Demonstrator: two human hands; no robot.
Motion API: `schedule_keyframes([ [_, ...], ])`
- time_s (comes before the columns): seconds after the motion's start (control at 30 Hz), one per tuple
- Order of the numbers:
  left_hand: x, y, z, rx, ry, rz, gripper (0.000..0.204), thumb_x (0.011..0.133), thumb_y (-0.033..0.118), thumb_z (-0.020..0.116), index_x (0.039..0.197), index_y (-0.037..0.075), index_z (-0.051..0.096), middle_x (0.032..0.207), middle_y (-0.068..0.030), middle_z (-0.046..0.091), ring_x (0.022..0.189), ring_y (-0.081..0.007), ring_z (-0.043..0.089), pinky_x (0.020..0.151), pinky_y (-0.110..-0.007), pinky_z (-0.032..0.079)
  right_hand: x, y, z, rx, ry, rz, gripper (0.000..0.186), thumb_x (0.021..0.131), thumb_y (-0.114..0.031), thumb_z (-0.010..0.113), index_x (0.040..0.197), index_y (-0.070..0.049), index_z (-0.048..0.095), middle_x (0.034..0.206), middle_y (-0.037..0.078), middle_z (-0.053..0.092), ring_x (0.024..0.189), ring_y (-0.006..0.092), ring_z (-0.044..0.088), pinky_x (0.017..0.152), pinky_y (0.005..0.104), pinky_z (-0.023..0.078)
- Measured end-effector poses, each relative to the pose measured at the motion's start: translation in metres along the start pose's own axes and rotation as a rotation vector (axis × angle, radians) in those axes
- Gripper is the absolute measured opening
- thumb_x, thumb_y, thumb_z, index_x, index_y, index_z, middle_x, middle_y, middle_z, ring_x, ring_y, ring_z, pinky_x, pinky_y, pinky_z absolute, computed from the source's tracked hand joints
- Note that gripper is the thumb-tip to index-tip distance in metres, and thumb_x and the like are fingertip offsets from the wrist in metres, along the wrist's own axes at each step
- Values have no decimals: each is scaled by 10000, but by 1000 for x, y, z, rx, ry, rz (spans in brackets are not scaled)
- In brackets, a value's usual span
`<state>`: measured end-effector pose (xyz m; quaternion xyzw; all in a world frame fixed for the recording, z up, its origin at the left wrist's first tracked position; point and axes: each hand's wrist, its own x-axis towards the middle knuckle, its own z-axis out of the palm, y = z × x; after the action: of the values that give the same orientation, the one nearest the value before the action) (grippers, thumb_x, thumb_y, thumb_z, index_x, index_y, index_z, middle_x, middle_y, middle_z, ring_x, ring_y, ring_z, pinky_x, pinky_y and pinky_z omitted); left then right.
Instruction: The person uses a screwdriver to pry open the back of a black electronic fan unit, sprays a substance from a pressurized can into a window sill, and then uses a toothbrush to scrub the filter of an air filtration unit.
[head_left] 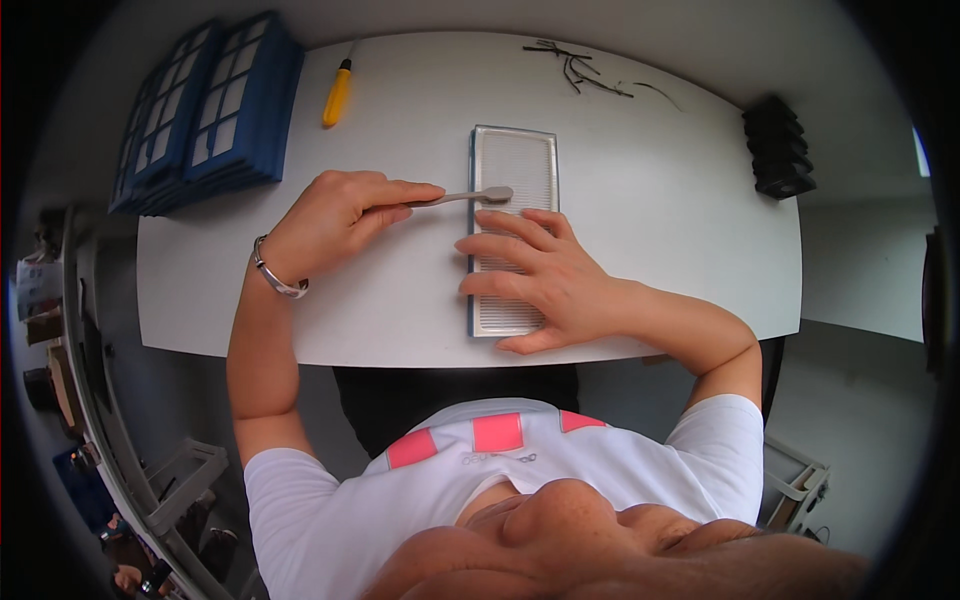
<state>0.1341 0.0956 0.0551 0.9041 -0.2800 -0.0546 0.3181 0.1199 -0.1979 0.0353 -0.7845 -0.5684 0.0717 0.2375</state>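
One filter (515, 160): L hand (345, 220) pinches brush (488, 195) over it; R hand (545, 275), spread wide, blocks view of near part. Around: screwdriver (337, 98), blue frames (258, 120), dk. strands (578, 72), blk. stack (777, 150).

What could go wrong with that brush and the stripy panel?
The grey brush might slip, since the left hand holds its thin handle by the fingertips. It could bump the right hand, whose fingers are close by. The ribbed panel might slide on the table if pushed too hard.
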Motion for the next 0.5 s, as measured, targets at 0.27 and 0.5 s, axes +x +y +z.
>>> schedule_keyframes([
  [0.27,4,6,9,89,74,-16,332,897,111,656,1213,193,717,766,-65,674,688,-172,601,649,-311,479,4,-6,-8,-34,-11,48,914,685,-457,803,1465,-180,414,1567,146,302,1471,394,201,1104,615,225],
  [0.5,10,-3,21,55,103,6,325,923,139,641,1235,204,703,821,-70,698,730,-189,626,692,-310,505,11,-12,5,-133,-80,64,950,721,-420,815,1508,-169,346,1587,139,259,1483,386,175,1125,636,206],
])
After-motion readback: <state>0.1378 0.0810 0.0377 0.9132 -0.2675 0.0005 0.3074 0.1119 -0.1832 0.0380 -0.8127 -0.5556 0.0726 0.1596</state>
